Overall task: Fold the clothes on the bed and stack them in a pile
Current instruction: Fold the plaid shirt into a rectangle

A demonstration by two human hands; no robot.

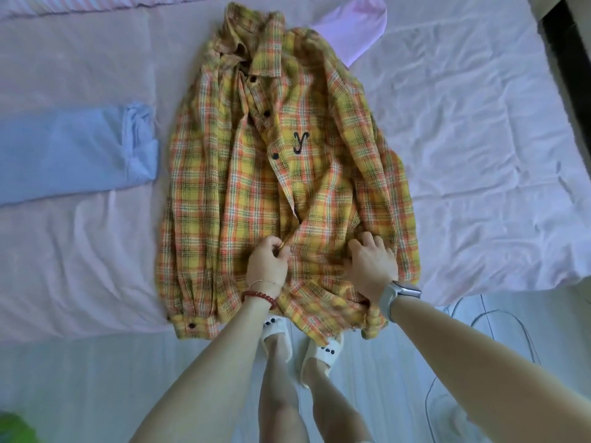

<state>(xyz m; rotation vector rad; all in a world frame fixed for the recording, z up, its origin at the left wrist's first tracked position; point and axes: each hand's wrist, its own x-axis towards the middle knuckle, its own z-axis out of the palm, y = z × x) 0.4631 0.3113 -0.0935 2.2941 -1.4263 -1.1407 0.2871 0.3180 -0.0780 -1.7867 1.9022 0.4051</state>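
Plaid shirt (287, 174): spread front-up on the bed (463, 155), collar away from the person, hem hanging over the near edge.
Left hand (267, 265): fingers pinched on the shirt's front placket near the hem.
Right hand (372, 263): fingers spread, pressing flat on the shirt.
Blue garment (73, 151): folded, lying left of the shirt.
Pink garment (355, 30): beyond the collar, partly under the shirt.

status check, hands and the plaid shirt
Left hand pinching placket near hem. Right hand flat on plaid shirt. Shirt spread face up, unfolded. Nothing blocking.
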